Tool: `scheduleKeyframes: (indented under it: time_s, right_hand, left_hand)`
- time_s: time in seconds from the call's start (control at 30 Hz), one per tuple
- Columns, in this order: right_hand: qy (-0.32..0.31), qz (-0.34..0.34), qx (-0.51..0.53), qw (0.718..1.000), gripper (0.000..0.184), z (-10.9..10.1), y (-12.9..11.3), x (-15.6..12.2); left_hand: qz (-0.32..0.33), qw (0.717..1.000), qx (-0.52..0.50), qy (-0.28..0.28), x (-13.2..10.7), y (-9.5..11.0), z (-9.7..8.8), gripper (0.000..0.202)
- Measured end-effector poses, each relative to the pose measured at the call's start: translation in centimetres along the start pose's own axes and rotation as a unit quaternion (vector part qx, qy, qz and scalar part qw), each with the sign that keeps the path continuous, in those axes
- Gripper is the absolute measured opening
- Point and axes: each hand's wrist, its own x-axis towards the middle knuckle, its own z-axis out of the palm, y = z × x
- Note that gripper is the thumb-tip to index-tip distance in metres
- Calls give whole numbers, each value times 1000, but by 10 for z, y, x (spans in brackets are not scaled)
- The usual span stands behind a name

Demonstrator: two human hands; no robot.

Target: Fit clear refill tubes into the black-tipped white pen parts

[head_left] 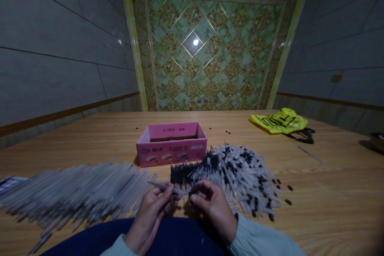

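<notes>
**Both hands pinch one thin tube in front of the pink box**

The thin tube (168,188) lies almost level in front of the pink box (171,144), on the person's side of it, bridging the gap between the two hands. The left hand (153,206) has its thumb and fingers pinched shut around the tube's middle, and the tube's far end pokes out to the left. The right hand (211,204) is curled nearly closed, its fingertips gripping the tube's other end.

Between the hands and the pink box stands a black bundle (180,174). A pile of capped tubes (240,176) spreads to the right of the box and touches the right hand's far side. Left of the box, a heap of grey tubes (75,192) fans toward the counter's (330,208) near edge. Loose black caps (288,188) dot the wood just beyond the capped pile. Well right of the box and farther back lies a yellow bag (279,121); the counter between it and the pile is open wood.
</notes>
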Motion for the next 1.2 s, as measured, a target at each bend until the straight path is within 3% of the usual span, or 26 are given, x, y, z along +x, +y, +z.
scheduleKeyframes:
  time_s: [0.53,0.77,0.93,1.13,1.2]
  right_hand:
    - [22,-47,-87,995,20,-3,3,-1]
    - [6,17,-53,998,39,-1,4,-1]
    - [-29,37,-107,993,53,-2,7,-1]
    - [-14,-54,-150,987,36,-2,2,-7]
    - [-33,-36,-169,984,39,-3,2,-8]
  left_hand:
    - [23,998,66,3,-5,3,6,28]
    - [74,989,131,-3,-6,5,9,26]
    - [87,983,159,-16,-8,6,10,24]
    - [80,989,124,-1,-10,6,12,25]
    - [70,990,122,-8,-10,6,12,26]
